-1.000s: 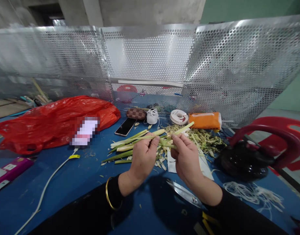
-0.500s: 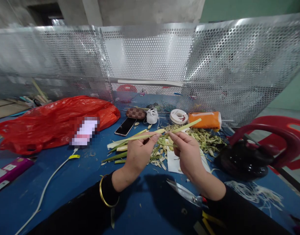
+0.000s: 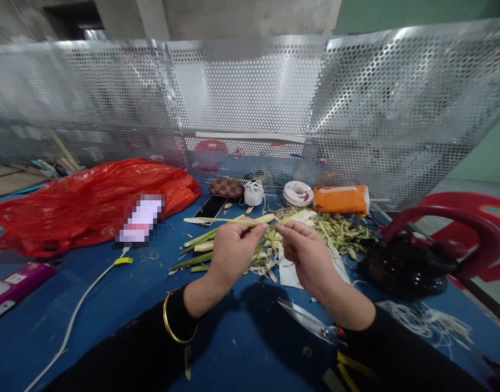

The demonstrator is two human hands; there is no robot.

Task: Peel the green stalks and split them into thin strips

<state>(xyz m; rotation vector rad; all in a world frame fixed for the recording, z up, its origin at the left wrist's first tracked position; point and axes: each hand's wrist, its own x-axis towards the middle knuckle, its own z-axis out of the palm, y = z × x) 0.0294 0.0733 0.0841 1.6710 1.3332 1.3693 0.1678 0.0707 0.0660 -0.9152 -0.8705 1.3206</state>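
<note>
Farthest left of the fingers, a purple power strip [image 3: 21, 286] lies at the table's side, with a red plastic bag [image 3: 98, 198] beyond it. Next come a white cable [image 3: 80, 305] and a lit phone [image 3: 141, 220], blurred out, both well left of the fingers. A dark phone [image 3: 213, 207] lies nearer, just beyond the fingers and to their left, below a checked pouch [image 3: 226, 189]. Several green stalks [image 3: 195, 262] lie on the table immediately left of the left hand [image 3: 233, 253]. Its thumb and forefinger pinch a pale strip [image 3: 211, 220], whose long end sticks out leftward from the fingertips, above the stalks. Beyond the left fingertips sits a ball of white string [image 3: 253, 194]. Close by on the right, the right hand [image 3: 309, 258] pinches a pale-green piece [image 3: 295, 217] between thumb and forefinger, its free end reaching past them to the right; whether both hands share one length I cannot tell. Scissors [image 3: 309, 321] lie nearer the wearer, below the right fingers. Beyond those fingers stand a tape roll [image 3: 298, 194] and an orange packet [image 3: 341, 200]; to their right are a heap of shavings [image 3: 347, 234] and a dark kettle [image 3: 405, 269]
</note>
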